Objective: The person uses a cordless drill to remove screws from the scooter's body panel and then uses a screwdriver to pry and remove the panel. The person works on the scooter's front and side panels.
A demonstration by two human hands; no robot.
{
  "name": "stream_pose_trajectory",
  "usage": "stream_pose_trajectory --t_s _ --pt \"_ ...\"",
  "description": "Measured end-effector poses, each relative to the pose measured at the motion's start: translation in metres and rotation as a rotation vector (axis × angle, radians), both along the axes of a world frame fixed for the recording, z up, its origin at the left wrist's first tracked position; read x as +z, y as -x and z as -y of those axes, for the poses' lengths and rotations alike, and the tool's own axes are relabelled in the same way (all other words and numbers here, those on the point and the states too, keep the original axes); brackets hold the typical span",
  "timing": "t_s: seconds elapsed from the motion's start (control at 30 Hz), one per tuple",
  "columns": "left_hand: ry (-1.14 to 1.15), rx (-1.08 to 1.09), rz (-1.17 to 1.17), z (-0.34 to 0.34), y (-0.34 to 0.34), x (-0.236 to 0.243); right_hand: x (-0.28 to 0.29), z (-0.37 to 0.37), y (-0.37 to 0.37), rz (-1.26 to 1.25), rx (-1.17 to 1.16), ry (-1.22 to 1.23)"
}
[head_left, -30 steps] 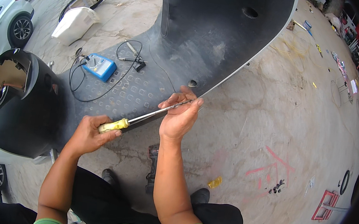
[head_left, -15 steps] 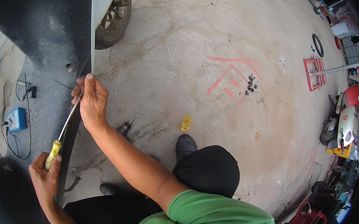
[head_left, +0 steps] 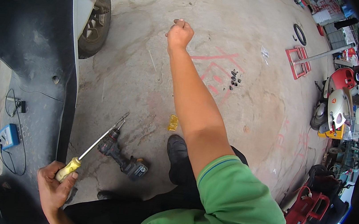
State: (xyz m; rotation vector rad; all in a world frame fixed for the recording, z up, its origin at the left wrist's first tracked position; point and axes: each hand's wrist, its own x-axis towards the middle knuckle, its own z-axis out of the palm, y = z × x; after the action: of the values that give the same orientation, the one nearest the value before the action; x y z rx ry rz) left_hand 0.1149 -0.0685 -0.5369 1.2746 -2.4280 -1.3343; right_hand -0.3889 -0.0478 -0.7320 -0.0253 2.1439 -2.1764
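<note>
In my left hand (head_left: 54, 186) is a long screwdriver (head_left: 70, 168), gripped by its yellow handle. Its shaft slants up and to the right, passing in front of a cordless drill (head_left: 125, 158) that lies on the ground. My right hand (head_left: 180, 35) is stretched out over the concrete, fingers curled closed; whatever they may hold is hidden. To the left stands a vehicle with a black body panel (head_left: 34, 18), a white edge and a front wheel (head_left: 96, 28). Neither hand touches that panel's edge.
A blue box-shaped device (head_left: 9, 136) with black leads rests on the vehicle's textured floor. On the concrete lie a yellow packet (head_left: 173, 123), several small black pieces (head_left: 233, 79) and a red metal stand (head_left: 298, 64). Scooters (head_left: 338, 107) line the right side.
My right hand has left the panel edge and swung right over the ground. The screwdriver has come away from the panel and now points right. My view has shifted slightly.
</note>
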Motion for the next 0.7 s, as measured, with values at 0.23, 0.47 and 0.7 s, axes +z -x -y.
stream_pose_trajectory --t_s 0.23,0.47,0.7 --pt "-0.081 -0.036 0.083 -0.001 0.002 -0.013 -0.068 -0.168 0.041 -0.429 1.03 -1.386" --pt "-0.235 0.03 0.125 -0.009 -0.003 -0.032 -0.154 -0.334 0.05 -0.055 0.235 -1.18" --pt "-0.229 -0.002 0.142 -0.007 0.0 -0.04 -0.186 -0.389 0.027 0.092 0.147 -1.197"
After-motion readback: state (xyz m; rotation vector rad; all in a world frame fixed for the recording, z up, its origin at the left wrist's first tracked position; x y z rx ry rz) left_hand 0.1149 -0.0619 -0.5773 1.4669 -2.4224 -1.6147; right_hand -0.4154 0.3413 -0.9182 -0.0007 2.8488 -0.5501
